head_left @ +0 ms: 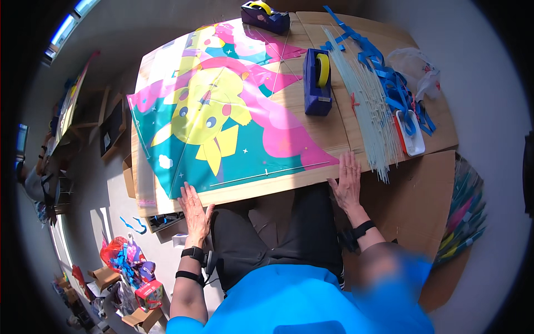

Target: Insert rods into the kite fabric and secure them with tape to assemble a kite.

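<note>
A kite printed with a yellow cartoon animal on teal and pink lies flat on the wooden table. Thin rods run across it, one along its near edge. My left hand rests by the kite's near left corner, fingers stretched and fingertips touching it or the table edge. At the near right tip lies my right hand, fingers out flat on the wood beside the kite. Neither hand grips anything. Another pink and yellow printed piece lies farther back, partly under strong sunlight.
Two dark blue tape dispensers with yellow tape stand behind the kite. To the right are a bundle of pale thin rods, tangled blue ribbon, a white tray and a plastic bag. Another person is at far left.
</note>
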`<state>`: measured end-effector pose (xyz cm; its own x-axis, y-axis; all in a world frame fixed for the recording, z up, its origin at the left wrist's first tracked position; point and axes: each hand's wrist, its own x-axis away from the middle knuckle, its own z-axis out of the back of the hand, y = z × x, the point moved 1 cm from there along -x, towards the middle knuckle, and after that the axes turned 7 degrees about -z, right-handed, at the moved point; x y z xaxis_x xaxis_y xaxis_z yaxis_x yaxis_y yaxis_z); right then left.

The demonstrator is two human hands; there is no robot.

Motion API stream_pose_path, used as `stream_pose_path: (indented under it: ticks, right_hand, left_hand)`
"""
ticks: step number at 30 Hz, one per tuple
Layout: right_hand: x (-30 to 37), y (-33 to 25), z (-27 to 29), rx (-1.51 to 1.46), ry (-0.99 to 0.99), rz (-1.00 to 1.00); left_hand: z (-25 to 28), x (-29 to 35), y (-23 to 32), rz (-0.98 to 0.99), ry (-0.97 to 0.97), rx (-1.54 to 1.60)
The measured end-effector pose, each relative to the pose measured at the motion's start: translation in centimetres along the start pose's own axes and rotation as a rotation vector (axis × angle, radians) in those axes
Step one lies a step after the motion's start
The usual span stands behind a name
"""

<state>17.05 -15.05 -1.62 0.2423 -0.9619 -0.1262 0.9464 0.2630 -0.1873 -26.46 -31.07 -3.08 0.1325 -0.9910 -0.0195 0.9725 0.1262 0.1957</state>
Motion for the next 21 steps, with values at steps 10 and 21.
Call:
stream_pose_path:
  ticks: [10,21]
  right_hand:
    - [-22.4,-2.1,6.4,-0.999,-0.213,-0.746]
    - [-24.1,-1.1,5.1,-1.179,-0.506,-0.866]
  left_hand:
    - [0.7,-5.2,14.8,-0.545,-0.034,0.086]
    - [-1.0,-4.0,14.5,-0.257,0.152,0.272]
